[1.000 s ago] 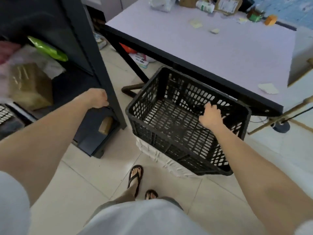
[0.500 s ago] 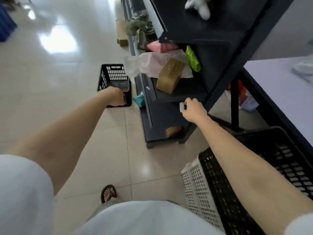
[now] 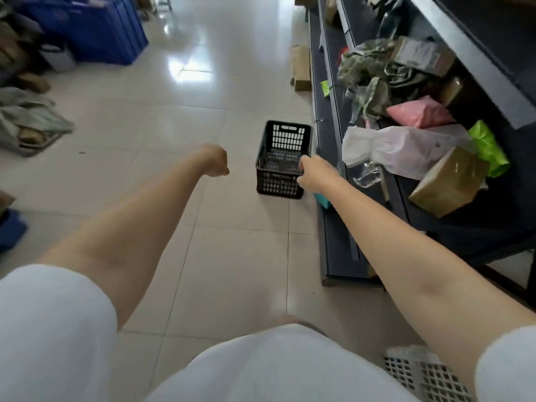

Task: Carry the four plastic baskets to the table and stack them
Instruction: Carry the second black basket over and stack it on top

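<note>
Glossy tiled floor [image 3: 232, 227], black basket [image 3: 282, 158] beside dark shelving [image 3: 333, 227], blue crates [image 3: 95, 30] beyond.

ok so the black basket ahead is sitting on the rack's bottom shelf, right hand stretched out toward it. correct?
Not quite. The head view shows the black basket standing on the tiled floor beside the rack, not on its bottom shelf. The rest holds: the right hand is stretched out toward it.

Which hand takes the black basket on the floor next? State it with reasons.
Likely right. The right hand lines up with the near corner of the black basket, beside the shelf; the left hand is fisted off to its left.
</note>
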Demonstrator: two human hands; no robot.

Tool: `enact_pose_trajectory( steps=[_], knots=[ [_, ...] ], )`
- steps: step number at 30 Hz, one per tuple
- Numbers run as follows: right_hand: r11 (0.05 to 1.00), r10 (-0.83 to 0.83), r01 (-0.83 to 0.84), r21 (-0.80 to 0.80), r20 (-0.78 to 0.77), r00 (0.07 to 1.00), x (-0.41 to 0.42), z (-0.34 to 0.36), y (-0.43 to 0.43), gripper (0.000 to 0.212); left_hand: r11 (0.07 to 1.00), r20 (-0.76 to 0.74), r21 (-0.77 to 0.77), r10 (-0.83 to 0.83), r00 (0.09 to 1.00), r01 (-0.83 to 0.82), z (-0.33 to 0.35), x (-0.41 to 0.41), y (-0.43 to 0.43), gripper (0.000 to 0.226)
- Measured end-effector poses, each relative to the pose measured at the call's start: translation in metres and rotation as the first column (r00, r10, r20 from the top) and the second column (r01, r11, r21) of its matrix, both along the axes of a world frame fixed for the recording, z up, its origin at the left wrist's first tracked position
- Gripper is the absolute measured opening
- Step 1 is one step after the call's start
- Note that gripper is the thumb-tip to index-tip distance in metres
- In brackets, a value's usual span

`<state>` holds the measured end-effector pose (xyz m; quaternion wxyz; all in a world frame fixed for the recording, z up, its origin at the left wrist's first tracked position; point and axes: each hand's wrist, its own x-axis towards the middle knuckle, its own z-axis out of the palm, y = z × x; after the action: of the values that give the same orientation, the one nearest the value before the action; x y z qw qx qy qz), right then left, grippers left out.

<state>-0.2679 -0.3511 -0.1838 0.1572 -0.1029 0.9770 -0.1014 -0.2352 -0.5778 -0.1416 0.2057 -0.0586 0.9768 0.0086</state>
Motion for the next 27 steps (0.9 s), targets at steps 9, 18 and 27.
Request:
enact_pose_trajectory(
  steps=[9, 18, 27],
  knots=[
    [0.996, 0.017, -0.029, 0.086, 0.14, 0.99, -0.136, -0.032, -0.103, 0.041, 0.999, 0.128, 0.045, 0.007, 0.992, -0.013, -0.041, -0.133, -0.091, 0.038],
    [0.991, 0.063, -0.086, 0.103, 0.209, 0.976, -0.318, -0.035, -0.189, 0.041, 0.99, 0.113, 0.091, 0.093, 0.989, -0.104, -0.031, -0.291, -0.197, 0.023],
    [0.996, -0.028, 0.005, 0.092, 0.245, 0.969, -0.469, -0.073, -0.278, 0.037, 0.995, 0.216, 0.085, 0.025, 0.976, -0.044, -0.066, -0.462, -0.312, 0.034]
  ],
)
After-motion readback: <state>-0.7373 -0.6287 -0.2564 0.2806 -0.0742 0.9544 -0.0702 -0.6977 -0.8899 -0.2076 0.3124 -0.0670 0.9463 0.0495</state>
